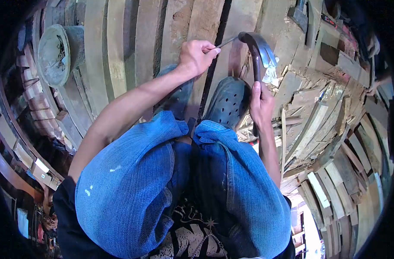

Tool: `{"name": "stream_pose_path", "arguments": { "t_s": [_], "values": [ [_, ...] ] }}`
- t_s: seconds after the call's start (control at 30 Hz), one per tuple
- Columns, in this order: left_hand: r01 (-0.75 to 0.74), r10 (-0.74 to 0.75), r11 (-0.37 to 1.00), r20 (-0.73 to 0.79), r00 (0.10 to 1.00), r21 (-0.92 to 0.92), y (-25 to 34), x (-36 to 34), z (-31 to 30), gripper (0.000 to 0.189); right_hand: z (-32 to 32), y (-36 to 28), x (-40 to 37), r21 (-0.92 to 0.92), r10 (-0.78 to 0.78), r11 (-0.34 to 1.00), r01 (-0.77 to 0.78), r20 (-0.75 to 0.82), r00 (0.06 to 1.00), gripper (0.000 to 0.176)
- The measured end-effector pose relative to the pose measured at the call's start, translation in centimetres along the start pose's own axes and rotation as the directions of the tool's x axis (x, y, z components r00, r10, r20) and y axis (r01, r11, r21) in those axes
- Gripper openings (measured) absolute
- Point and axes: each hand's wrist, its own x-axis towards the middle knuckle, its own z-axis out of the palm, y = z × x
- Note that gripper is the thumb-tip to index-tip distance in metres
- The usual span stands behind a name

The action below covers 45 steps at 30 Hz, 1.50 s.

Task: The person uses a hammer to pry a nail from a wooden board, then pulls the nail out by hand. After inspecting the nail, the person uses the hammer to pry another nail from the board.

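Note:
My left hand (197,57) pinches a thin nail (227,42) between thumb and fingertips, over the wooden boards (173,30). The nail's far end meets the dark round end of a hammer (256,58). My right hand (262,103) is wrapped round the hammer's dark handle, with the lower handle showing below the fist. The hammer's shiny curved head points to the right, close to a scrap of white material (270,74). Below the hands are my dark clogs with holes (228,102), standing on the boards, and my knees in blue jeans (132,177).
A grey bucket (77,43) with thin dark pieces inside stands at the left. Splintered wood scraps (311,112) lie to the right. Stacked planks (335,185) fill the lower right, and wood blocks (41,112) pile up at the left. Another person's hand (378,86) shows at the far right.

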Motion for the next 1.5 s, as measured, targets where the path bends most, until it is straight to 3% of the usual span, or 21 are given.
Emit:
{"name": "stream_pose_path", "arguments": {
  "t_s": [0.07,0.17,0.3,0.4,0.5,0.6,0.73,0.9,1.03,1.17,1.3,1.33,1.43,1.5],
  "values": [
    [0.014,-0.014,1.000,0.008,1.000,-0.003,0.2,-0.1,0.0,0.020,0.0,-0.4,0.6,-0.075,0.048,0.996,-0.046,0.030,0.998,0.037],
    [0.065,-0.063,0.997,0.052,0.997,-0.050,0.2,0.1,-0.2,0.020,0.2,0.2,0.6,-0.053,-0.030,0.998,0.028,-0.033,0.999,0.039],
    [0.162,-0.145,0.977,0.125,0.982,-0.141,0.9,-0.1,-0.5,0.020,-0.2,-1.3,1.0,-0.082,0.050,0.995,-0.051,-0.017,0.999,0.039],
    [0.205,-0.188,0.974,0.152,0.970,-0.101,1.3,0.0,-0.8,0.021,0.0,-0.8,1.3,-0.055,0.031,0.998,-0.032,-0.018,0.999,0.041],
    [0.144,-0.121,0.978,0.150,0.981,-0.153,0.4,0.2,-0.5,0.022,0.2,-0.3,0.8,-0.037,0.001,0.999,-0.002,-0.021,1.000,0.043],
    [0.159,-0.135,0.977,0.160,0.978,-0.145,0.6,0.2,-0.5,0.024,0.3,-0.5,1.0,-0.157,0.001,0.988,-0.008,-0.043,0.999,0.041],
    [0.156,-0.134,0.980,0.169,0.976,-0.125,0.8,0.0,-0.7,0.024,0.2,-0.2,0.7,-0.103,0.003,0.995,-0.006,-0.025,1.000,0.041],
    [0.143,-0.123,0.982,0.164,0.979,-0.120,0.9,0.3,-0.7,0.025,0.1,-0.7,1.4,-0.201,-0.014,0.980,0.003,-0.052,0.999,0.038],
    [0.132,-0.109,0.979,0.154,0.982,-0.153,0.3,0.3,-0.5,0.025,0.0,-0.9,1.2,-0.108,-0.008,0.994,0.000,-0.072,0.997,0.039],
    [0.152,-0.132,0.977,0.135,0.982,-0.151,0.8,0.2,-0.4,0.021,-0.1,-0.9,1.6,-0.178,0.060,0.982,-0.065,-0.030,0.998,0.039],
    [0.171,-0.142,0.971,0.171,0.975,-0.169,0.6,0.4,-0.6,0.025,0.0,-0.8,1.0,-0.061,0.044,0.997,-0.047,-0.037,0.998,0.039],
    [0.170,-0.141,0.970,0.171,0.975,-0.172,0.5,0.4,-0.5,0.025,0.4,-0.6,1.1,-0.086,-0.019,0.996,0.013,-0.072,0.997,0.039],
    [0.140,-0.120,0.981,0.151,0.981,-0.132,0.8,0.4,-0.5,0.025,0.4,-0.8,1.5,-0.143,0.024,0.989,-0.031,-0.052,0.998,0.038],
    [0.197,-0.173,0.970,0.165,0.971,-0.145,1.1,0.3,-0.7,0.023,0.4,-0.6,1.7,-0.119,-0.012,0.993,0.004,-0.072,0.997,0.040]
  ]
}}
